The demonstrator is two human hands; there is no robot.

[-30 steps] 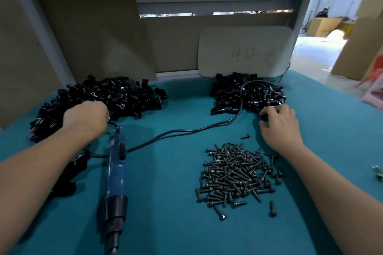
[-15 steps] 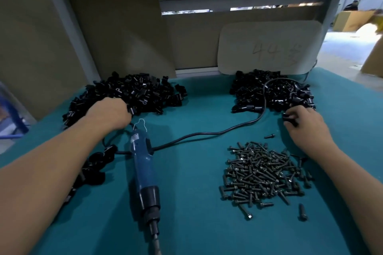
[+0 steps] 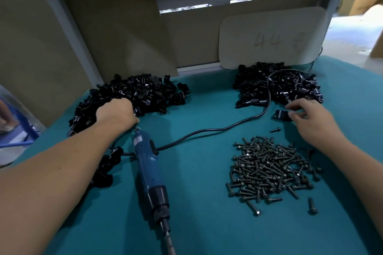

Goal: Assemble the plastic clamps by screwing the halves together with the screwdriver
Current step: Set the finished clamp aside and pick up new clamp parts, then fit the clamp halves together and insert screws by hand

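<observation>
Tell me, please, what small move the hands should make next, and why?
Probably lift both halves clear and bring them together over the cloth. The right hand already pinches a black clamp half beside the right pile; the left hand is dug into the left pile, and the screwdriver lies untouched.

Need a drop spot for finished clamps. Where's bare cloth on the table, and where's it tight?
Free: the near cloth between the screwdriver and the screw pile, and the strip between the left clamp pile and right clamp pile, above the cord. Crowded: around the left hand, which sits on its pile, and the right hand, between pile and screws.
</observation>
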